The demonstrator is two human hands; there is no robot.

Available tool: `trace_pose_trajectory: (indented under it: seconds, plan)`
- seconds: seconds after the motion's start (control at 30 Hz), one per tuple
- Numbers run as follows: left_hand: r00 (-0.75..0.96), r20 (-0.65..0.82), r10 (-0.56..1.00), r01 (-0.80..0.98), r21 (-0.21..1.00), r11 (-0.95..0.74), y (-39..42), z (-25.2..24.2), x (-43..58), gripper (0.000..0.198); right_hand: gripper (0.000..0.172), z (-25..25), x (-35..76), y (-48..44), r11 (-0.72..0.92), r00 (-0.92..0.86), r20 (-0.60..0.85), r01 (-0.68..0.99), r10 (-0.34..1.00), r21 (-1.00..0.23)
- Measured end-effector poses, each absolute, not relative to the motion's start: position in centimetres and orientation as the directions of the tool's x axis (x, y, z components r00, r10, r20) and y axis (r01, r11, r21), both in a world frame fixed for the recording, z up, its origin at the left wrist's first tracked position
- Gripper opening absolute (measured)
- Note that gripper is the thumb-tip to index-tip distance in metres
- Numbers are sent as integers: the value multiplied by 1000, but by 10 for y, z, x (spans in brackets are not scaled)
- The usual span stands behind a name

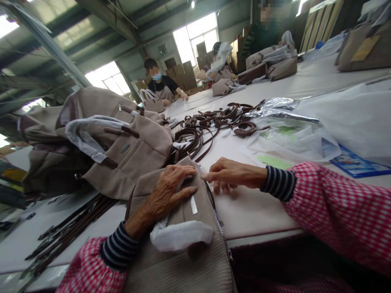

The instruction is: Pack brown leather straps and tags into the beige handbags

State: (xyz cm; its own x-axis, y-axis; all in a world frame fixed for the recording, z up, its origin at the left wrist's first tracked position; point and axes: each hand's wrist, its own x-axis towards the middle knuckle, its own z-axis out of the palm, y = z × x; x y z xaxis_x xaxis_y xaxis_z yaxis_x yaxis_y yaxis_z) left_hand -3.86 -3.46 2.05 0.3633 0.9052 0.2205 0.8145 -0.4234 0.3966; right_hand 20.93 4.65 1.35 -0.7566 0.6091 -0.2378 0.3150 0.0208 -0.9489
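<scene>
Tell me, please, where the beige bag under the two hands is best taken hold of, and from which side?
Probably by its white-wrapped handle, which lies on the ribbed face of the bag behind the left hand, near the table edge. Come from above on the near side: the bag lies flat, and the right hand sits at the zipper edge.

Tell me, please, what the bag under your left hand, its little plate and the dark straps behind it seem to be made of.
Bag: beige woven fabric, matt; fine ribs show across it. Plate: probably metal, polished; it glints silver. Straps: leather or imitation leather, dark brown, smooth with a slight sheen; which one cannot be told.
</scene>
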Motion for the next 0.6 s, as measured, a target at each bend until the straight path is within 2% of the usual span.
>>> trace_pose_trajectory:
  seconds: [0.1,0.23,0.3,0.37,0.47,0.53,0.6]
  plan:
    - [250,235,939,806,487,-337,-36,21,-39,41,46,11,205,31,-77,-802,-303,309,514,-948]
    - [76,261,962,775,592,-222,-36,23,-37,35,34,4,191,15,-286,-862,-285,172,420,-943]
    - [22,266,964,751,632,-191,-35,27,-36,32,34,3,184,8,-333,-852,-281,136,442,-933]
    - [12,276,961,734,650,-196,-36,33,-36,28,28,5,178,0,-306,-785,-308,159,537,-939]
    - [20,368,930,699,659,-276,-39,47,-44,26,18,16,179,-5,-221,-744,-250,140,620,-965]
    - [-35,479,877,681,654,-330,-40,56,-55,29,21,28,189,1,-168,-744,-168,76,646,-983]
    - [-119,625,772,747,568,-345,-36,63,-71,32,28,46,206,22,-83,-696,-81,30,714,-996]
